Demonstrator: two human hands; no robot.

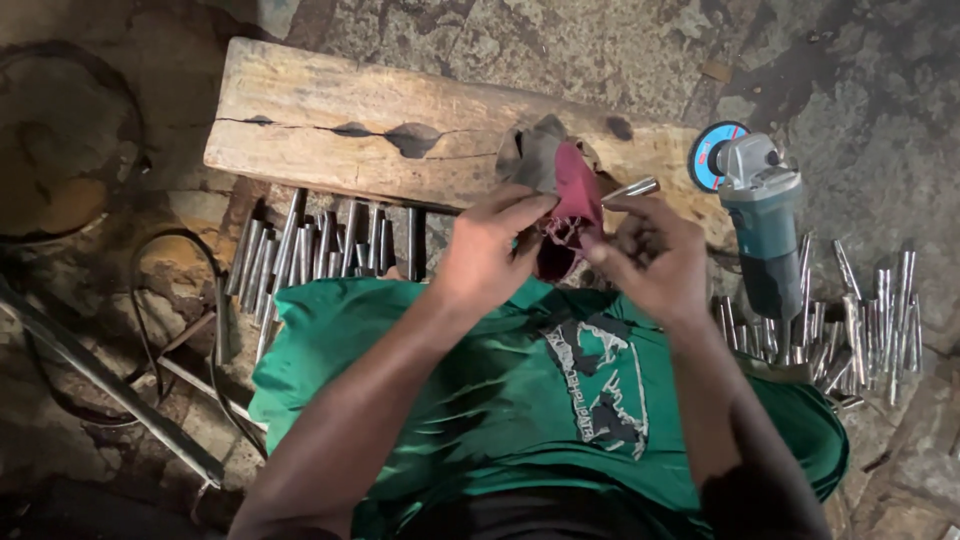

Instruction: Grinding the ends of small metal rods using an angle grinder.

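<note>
dirt floor, wood plank (330,120) upper centre. left hand (490,250) pinches red rag (575,205), right hand (650,255) grips metal tube (632,188); tube could slip, grinder (760,220) close right.

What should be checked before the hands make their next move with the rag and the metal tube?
1. Left hand grips the red rag: ok, fingers pinch the cloth.
2. Right hand holds the short metal tube: ok, its end sticks out above the fingers.
3. Rag against the tube: cannot tell, the contact is hidden by fingers.
4. Angle grinder clear of both hands: ok, it lies apart on the right, disc toward the wooden plank.
5. Grinder switched off: cannot tell.
6. Tubes in a row under the plank: ok, lying side by side.
</note>
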